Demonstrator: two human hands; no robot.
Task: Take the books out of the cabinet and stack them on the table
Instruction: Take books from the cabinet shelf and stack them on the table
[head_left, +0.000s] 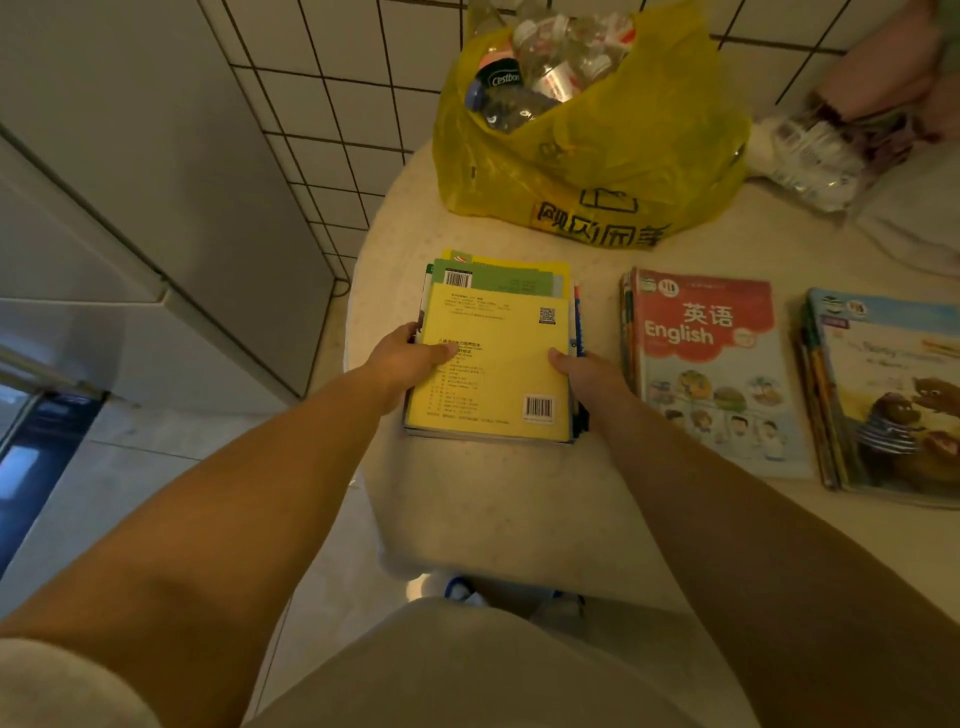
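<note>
The left hand (410, 358) and the right hand (584, 371) hold a pile of thin paper books with a yellow back cover on top (493, 364). The pile sits between the hands, on the round pale table (498, 509). Each thumb lies flat on the yellow cover. The other fingers wrap the sides of the pile and are hidden. Just beside the right hand lies a second pile with a red English book on top (711, 374). Farther right is a third pile with a bear picture book on top (893, 395), cut off at the edge. Behind the piles sits a yellow plastic bag of empty bottles (587, 135). The small print is too blurry to read.
</note>
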